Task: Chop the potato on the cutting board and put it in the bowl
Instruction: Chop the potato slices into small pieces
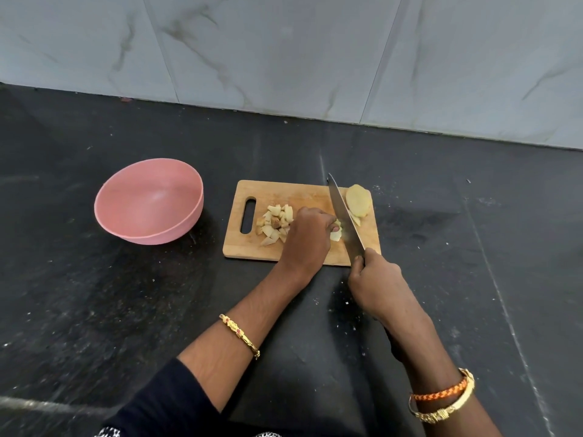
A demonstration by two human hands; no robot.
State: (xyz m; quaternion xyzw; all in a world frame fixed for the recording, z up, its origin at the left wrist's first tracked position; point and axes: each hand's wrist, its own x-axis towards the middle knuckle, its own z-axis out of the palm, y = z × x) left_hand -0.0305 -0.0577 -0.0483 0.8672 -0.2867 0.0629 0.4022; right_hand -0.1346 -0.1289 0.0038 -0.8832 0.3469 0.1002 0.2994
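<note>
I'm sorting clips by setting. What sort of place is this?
Most likely a home kitchen: a dark stone countertop against a marble-look tiled wall, with a wooden cutting board holding potato pieces beside a pink bowl.

Black speckled countertop [126,310]; grey-veined marble wall tiles [284,52] behind, meeting counter's far edge.

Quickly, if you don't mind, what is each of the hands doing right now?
Left hand: pinches a potato piece on the cutting board.
Right hand: grips the knife.
</note>
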